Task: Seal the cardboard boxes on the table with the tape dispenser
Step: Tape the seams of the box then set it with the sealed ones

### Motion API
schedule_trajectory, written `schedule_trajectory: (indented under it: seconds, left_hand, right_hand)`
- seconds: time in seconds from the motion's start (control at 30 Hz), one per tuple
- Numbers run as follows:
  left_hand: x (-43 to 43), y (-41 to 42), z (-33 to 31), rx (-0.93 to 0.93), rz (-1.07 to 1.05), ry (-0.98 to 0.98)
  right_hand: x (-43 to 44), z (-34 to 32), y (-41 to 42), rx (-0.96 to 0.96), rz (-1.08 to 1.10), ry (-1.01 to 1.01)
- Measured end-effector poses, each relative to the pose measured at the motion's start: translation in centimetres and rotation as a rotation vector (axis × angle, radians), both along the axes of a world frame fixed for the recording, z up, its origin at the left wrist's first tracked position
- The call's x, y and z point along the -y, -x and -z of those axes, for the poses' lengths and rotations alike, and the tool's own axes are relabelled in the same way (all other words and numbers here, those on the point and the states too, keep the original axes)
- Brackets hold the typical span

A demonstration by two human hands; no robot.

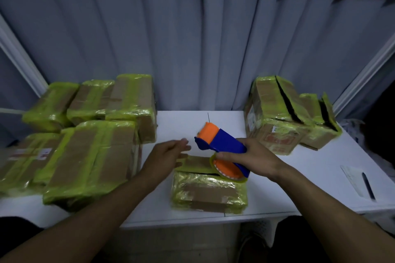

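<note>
Nearest the camera: two bare forearms, reaching in over the near edge of the white table (175, 126). Hands apart, close to each other above the middle of the table. Left hand (168, 153) open, fingers straight and together, palm turned right, at the far left corner of the middle box (209, 192); contact with its flap impossible to tell. Right hand (256, 156) wrapped round the blue handle of the tape dispenser (222, 147).

Eight cardboard boxes by count, all banded in yellow-green tape. Left group (92, 162) of five along the left edge, three behind and two in front, the count unsure in the blur. Right pair (277, 117) near the far right corner, both with dark slits gaping along the top. The middle box alone at the near edge. One dispenser. One dark pen (368, 187) lying on a white card (352, 175) by the right edge.

Dispenser held in the air over the far part of the middle box, long axis running from near right to far left, tilted. Orange roller (208, 132) at the high end, pointing away toward the grey curtain (192, 49). Yellow-green tape roll (226, 170) at the low near end, just above the box's top and below the right hand. Left hand just beside the roller end, on its left, not touching it. Dark gap across the top of the middle box, the far flap slightly raised.
</note>
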State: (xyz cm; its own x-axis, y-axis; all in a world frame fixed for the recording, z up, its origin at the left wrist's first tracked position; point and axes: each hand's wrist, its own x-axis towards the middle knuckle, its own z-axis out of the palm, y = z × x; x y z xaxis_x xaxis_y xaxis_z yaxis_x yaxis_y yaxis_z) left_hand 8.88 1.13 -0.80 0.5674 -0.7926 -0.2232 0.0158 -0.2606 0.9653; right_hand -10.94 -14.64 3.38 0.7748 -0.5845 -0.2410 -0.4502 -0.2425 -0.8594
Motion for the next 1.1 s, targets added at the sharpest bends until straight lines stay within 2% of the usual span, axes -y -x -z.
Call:
schedule_trajectory:
  seconds: [0.07, 0.2, 0.47, 0.53, 0.67, 0.87, 1.1]
  left_hand:
    - [0.0, 0.4, -2.6, -0.098, -0.005, 0.034]
    - [-0.9, 0.9, -4.7, -0.027, 0.000, 0.052]
    - [-1.5, 1.1, -5.2, -0.115, -0.068, 0.041]
    - [-1.7, 1.0, -5.0, -0.075, -0.049, -0.011]
    - [-2.0, 0.8, -4.5, -0.109, -0.061, -0.036]
    - [-2.2, 0.1, -3.4, 0.086, -0.056, -0.024]
    - [-3.1, -2.7, -2.2, 0.073, -0.264, -0.021]
  right_hand:
    - [-0.1, -0.1, 0.1, 0.054, -0.062, -0.019]
    - [-0.1, 0.0, 0.3, 0.158, -0.155, -0.017]
    - [-0.3, 0.3, 0.0, 0.209, -0.232, 0.006]
    - [-0.5, 0.3, 0.0, 0.203, -0.246, 0.020]
    - [-0.8, 0.3, -0.1, 0.186, -0.261, 0.068]
    - [-1.4, 0.4, -0.5, 0.091, -0.267, 0.177]
    - [0.1, 0.9, -0.3, -0.054, -0.249, 0.283]
